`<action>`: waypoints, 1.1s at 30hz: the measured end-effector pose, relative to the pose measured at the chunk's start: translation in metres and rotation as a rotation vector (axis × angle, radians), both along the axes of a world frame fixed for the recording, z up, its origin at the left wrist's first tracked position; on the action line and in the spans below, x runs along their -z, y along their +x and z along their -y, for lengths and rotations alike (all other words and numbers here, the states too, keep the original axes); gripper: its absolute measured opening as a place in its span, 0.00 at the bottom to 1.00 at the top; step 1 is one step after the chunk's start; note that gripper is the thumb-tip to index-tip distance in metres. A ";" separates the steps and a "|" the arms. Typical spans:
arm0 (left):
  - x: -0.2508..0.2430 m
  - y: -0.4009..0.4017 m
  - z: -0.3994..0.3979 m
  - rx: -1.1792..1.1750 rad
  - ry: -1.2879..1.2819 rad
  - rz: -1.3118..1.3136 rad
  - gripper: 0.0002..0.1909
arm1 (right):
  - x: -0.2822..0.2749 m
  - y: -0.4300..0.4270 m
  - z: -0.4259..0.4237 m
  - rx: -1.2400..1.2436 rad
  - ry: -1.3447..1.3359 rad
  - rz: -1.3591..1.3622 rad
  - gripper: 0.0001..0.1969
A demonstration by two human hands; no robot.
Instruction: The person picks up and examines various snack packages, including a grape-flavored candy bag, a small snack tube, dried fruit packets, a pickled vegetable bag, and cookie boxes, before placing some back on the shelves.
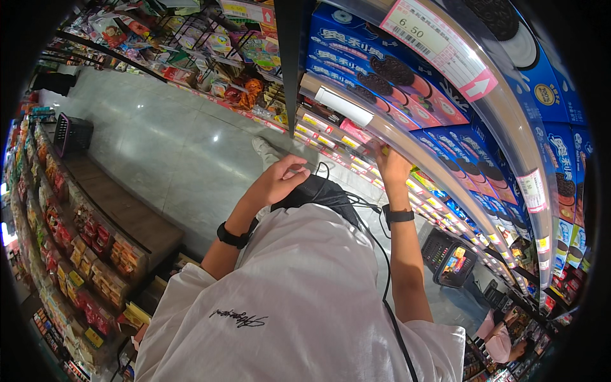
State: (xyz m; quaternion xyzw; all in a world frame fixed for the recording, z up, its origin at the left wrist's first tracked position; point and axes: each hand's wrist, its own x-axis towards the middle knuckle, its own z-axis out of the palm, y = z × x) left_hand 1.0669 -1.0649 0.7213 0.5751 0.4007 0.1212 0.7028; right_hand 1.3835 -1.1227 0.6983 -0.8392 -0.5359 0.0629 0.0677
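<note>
In front of my waist hangs my left hand, fingers loosely bent and nothing seen in them. Beside the right-hand shelves, my right hand reaches in below a shelf with a clear front strip. Its fingertips are partly hidden, close to a pink package and a small patch of yellow; whether they grip anything is unclear. Blue Oreo cookie boxes are stacked on the shelf above that hand. A blank white label holder is fixed to the shelf front. Each wrist wears a black band.
A shopping basket with colourful packets stands on the floor at right. Another dark basket is at far left. Shelves of packaged snacks curve along the left. A black cable hangs down my shirt. Another person is at lower right.
</note>
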 end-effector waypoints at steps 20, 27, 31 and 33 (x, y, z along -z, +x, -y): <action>0.002 -0.017 0.035 -0.087 0.039 0.001 0.17 | 0.015 -0.062 -0.065 -0.302 0.292 0.028 0.24; -0.002 -0.014 0.051 -0.146 0.105 0.033 0.18 | -0.008 -0.072 -0.048 -0.135 0.520 -0.592 0.14; -0.015 -0.007 0.058 -0.142 0.052 -0.051 0.18 | 0.001 -0.061 -0.040 -0.027 0.665 -0.845 0.14; -0.015 -0.007 0.061 -0.134 0.011 -0.077 0.18 | 0.003 -0.058 -0.036 -0.024 0.811 -0.934 0.14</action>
